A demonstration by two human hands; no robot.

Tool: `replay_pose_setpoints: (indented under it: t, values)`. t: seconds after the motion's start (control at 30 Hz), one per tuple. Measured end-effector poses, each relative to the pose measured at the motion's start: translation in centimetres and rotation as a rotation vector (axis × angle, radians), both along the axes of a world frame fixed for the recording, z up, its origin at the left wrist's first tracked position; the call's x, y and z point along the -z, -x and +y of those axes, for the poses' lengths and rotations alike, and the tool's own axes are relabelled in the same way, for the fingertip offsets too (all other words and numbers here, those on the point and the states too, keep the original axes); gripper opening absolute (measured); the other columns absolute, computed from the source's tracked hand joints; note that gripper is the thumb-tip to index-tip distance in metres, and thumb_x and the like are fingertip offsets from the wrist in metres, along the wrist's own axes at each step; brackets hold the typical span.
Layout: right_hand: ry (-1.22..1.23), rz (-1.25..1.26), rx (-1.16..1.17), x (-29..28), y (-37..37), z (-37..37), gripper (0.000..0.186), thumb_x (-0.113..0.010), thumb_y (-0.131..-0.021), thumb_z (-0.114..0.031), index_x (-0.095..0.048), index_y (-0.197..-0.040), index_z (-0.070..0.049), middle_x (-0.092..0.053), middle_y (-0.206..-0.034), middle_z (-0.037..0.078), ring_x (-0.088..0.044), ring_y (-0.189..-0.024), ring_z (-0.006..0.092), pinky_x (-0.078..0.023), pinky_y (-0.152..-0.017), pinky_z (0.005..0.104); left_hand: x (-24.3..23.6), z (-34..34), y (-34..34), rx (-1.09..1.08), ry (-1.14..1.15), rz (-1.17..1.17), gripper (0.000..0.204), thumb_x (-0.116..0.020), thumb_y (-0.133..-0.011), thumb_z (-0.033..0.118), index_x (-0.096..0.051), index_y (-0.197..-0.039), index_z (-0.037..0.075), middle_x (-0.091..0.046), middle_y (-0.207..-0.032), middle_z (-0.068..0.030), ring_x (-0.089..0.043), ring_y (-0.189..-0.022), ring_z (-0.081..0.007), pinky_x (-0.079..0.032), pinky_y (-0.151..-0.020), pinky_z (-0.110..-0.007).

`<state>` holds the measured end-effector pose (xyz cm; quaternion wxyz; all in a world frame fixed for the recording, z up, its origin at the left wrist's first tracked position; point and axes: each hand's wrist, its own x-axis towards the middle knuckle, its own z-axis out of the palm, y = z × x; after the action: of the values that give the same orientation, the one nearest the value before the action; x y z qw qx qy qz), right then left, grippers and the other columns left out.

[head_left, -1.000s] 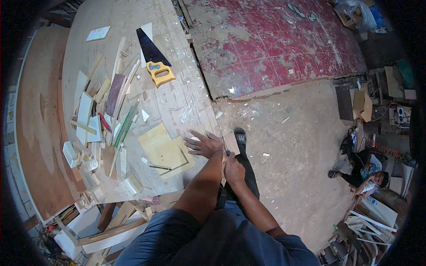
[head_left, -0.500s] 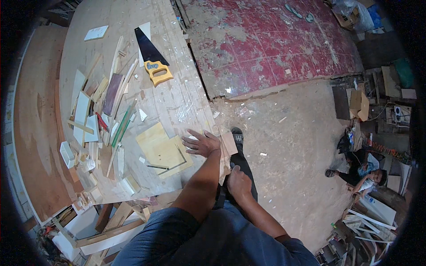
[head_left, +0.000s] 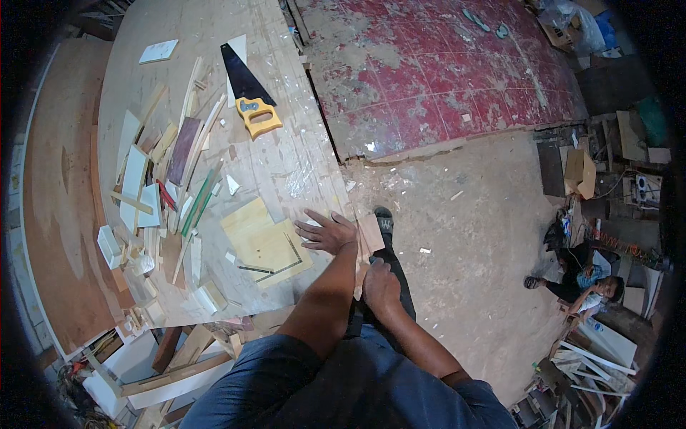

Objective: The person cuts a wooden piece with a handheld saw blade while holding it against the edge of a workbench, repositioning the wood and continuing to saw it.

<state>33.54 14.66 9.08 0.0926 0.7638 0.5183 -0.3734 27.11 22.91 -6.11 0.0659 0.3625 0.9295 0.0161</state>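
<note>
My left hand (head_left: pixel 329 232) lies palm down with fingers spread near the right edge of the plywood table (head_left: pixel 279 164), pressing beside or on a thin pinkish wood piece (head_left: pixel 368 232) that sticks out past the edge. Just below that piece, my right hand (head_left: pixel 381 286) is closed around a small dark object, mostly hidden in the fingers. A pale plywood square (head_left: pixel 250 225) with a black set square (head_left: pixel 289 268) on it lies left of my hands. Farther up lie a handsaw with a yellow handle (head_left: pixel 259 118) and many wood offcuts (head_left: pixel 186 150).
A long board (head_left: pixel 61 193) runs along the left, with a scrap pile (head_left: pixel 179 379) below. A red, dirty tiled floor (head_left: pixel 450 71) and concrete floor (head_left: pixel 471 236) lie right of the table. A seated person (head_left: pixel 593 282) is among clutter and cardboard boxes (head_left: pixel 579 171) at the right.
My right hand has shifted slightly down along the wood piece and then stayed close to that spot. My left hand remains spread in about the same place.
</note>
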Motion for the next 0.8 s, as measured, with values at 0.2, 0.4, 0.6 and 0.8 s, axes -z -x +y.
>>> replay_pose_setpoints:
  t: [0.2, 0.4, 0.6, 0.8]
  values:
    - [0.049, 0.019, 0.012, 0.4, 0.2, 0.6, 0.023, -0.042, -0.095, -0.017, -0.052, -0.103, 0.002, -0.067, -0.091, 0.029, -0.069, -0.083, 0.0408, -0.055, -0.071, 0.0499, 0.1, 0.1, 0.1, -0.018, -0.008, 0.002, 0.078, -0.043, -0.092, 0.043, -0.009, -0.153, 0.008, -0.002, -0.155, -0.0309, -0.004, -0.143, -0.0472, -0.005, -0.11, -0.066]
    - [0.144, 0.052, 0.133, 0.8, 1.1, 1.5, 0.028, -0.037, -0.095, -0.021, -0.051, -0.102, 0.002, -0.066, -0.094, 0.031, -0.066, -0.089, 0.0451, -0.052, -0.08, 0.0524, -0.2, 0.3, 0.3, -0.021, 0.012, -0.023, 0.077, -0.042, -0.092, 0.042, -0.009, -0.153, 0.007, -0.002, -0.155, -0.0309, -0.004, -0.143, -0.0473, -0.004, -0.11, -0.066]
    - [0.079, 0.079, 0.087, 3.9, 0.5, 3.8, 0.032, -0.04, -0.095, -0.023, -0.052, -0.105, 0.004, -0.065, -0.097, 0.031, -0.066, -0.094, 0.0428, -0.053, -0.082, 0.05, -0.2, 0.2, -0.2, 0.0, -0.011, -0.022, 0.078, -0.043, -0.092, 0.041, -0.007, -0.153, 0.007, 0.0, -0.155, -0.0313, -0.004, -0.143, -0.0474, -0.003, -0.11, -0.066]
    - [0.159, 0.128, 0.04, 2.3, 0.6, 3.8, 0.033, -0.039, -0.095, -0.019, -0.051, -0.109, 0.007, -0.064, -0.103, 0.033, -0.065, -0.097, 0.0436, -0.052, -0.084, 0.0502, 0.3, 0.1, 0.5, -0.022, -0.006, -0.011, 0.079, -0.042, -0.092, 0.041, -0.005, -0.153, 0.007, 0.001, -0.155, -0.0313, -0.002, -0.144, -0.0472, -0.002, -0.11, -0.066]
